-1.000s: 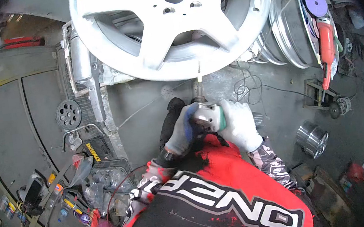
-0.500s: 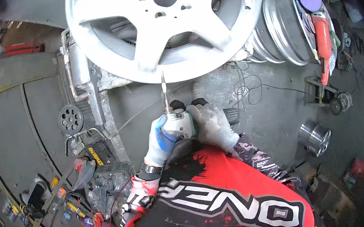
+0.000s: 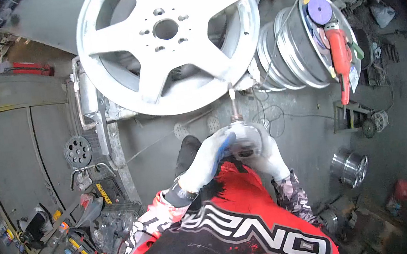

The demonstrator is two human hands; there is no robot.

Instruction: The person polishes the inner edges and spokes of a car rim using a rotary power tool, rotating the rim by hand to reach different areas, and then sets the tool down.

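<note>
Both hands wear white gloves, my left one with blue on it. My left hand (image 3: 207, 157) is closed around the left side of the metal head of an angle grinder (image 3: 246, 144). My right hand (image 3: 270, 155) grips its other side; the grinder's body is mostly hidden and slightly blurred. A slim shaft with a pale narrow bit (image 3: 233, 98) points forward from the head. Its tip is at the lower right edge of a white five-spoke wheel rim (image 3: 174, 45); I cannot tell whether it touches.
Right of the wheel, more rims (image 3: 298, 51) lie on their sides. A red power tool (image 3: 340, 56) with a purple disc (image 3: 320, 11) rests there. A chrome rim (image 3: 348, 167) stands on the floor. Cables trail behind the grinder. Bags and a DeWalt case (image 3: 105, 191) lie at left.
The grinder, held in both hands, has moved right along the wheel's lower edge, from its bottom to its lower right. The camera view has shifted, so the wheel and side rims appear further left.
</note>
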